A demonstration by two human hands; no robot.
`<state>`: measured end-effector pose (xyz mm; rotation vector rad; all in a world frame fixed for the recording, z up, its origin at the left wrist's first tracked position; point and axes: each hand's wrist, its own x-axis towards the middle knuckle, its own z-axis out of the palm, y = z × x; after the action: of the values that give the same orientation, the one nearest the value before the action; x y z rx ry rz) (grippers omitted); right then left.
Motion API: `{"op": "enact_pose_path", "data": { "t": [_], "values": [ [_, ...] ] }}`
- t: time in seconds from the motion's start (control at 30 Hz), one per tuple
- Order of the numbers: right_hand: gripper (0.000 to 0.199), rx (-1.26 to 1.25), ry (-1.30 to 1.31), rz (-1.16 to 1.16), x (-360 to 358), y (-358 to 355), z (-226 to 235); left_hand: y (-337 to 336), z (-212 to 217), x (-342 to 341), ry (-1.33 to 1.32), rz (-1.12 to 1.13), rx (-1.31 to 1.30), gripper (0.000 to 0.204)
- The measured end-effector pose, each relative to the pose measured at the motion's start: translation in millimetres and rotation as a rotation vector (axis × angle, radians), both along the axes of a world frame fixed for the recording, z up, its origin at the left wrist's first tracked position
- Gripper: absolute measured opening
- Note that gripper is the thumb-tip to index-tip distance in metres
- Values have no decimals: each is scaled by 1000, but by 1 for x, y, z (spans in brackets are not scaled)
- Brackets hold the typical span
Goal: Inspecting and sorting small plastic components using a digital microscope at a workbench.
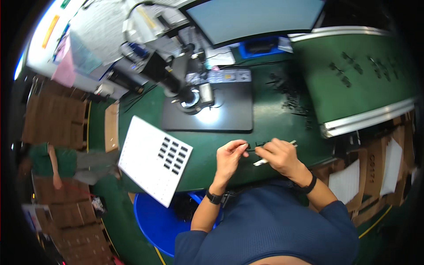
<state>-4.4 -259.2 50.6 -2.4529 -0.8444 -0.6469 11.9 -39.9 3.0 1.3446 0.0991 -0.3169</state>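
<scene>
Both my hands are close together over the front of the green table. My left hand (228,161) pinches a small black part (247,146) between thumb and fingertips. Just to its right, my right hand (282,158) is closed, fingertips pointing toward that part; what they grip is too small to make out. A thin white strip (260,162) shows below the right hand, and I cannot tell whether it is held or lying there. To the left, a white sheet-like tray (143,163) carries rows of small black rectangular pieces (172,154).
A microscope (190,99) with a lit ring stands over a dark base plate (234,119). Loose black parts (291,99) lie right of it. A metal-edged green conveyor (353,101) is at right, a monitor (256,17) behind. A blue bin (148,221) stands below the tray; a person (66,163) is far left.
</scene>
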Motion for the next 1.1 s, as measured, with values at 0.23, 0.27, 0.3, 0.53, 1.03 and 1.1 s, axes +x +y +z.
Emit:
{"op": "enact_pose_path", "data": {
  "t": [0.23,0.27,0.3,0.53,1.03,1.1],
  "values": [
    [49,412,196,-219,-11,35,-26,16,-17,-7,-7,191,-240,18],
    [51,464,243,-268,-13,41,-24,17,-21,-8,-2,204,-279,18],
    [54,567,338,-307,-15,42,-27,16,-22,-7,0,210,-322,18],
    [17,431,427,-94,-10,35,-31,3,-21,-17,115,225,-497,21],
    [22,152,623,-315,-9,22,-33,24,-19,-13,-84,449,-264,22],
    [23,116,603,-342,-10,11,-38,33,-20,-19,-73,370,-253,24]
  ]
}}
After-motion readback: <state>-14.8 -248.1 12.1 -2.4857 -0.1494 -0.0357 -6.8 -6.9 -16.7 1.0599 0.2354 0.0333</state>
